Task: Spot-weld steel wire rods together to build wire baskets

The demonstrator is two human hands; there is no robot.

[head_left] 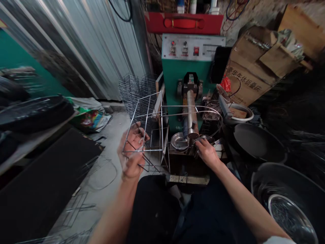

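Note:
A wire frame point(162, 132) of thin metal rods, with a long curved loop reaching right, hangs in front of the green machine point(175, 78). My left hand point(134, 149) is closed on its left end and slightly blurred. The loop passes around the machine's cylindrical metal arm point(191, 108). My right hand point(206, 151) is at the lower tip of that arm, fingers pinched together near the loop's lower part; what they hold is too small to make out. A small metal bowl point(179, 141) sits just left of the arm's tip.
Stacked wire racks point(137, 98) stand behind my left hand. At the right are a dark round pan point(259, 142), a larger basin point(291, 183) holding a metal bowl point(291, 217) of small pieces, and a cardboard box point(248, 74). A black panel point(45, 179) lies at the left.

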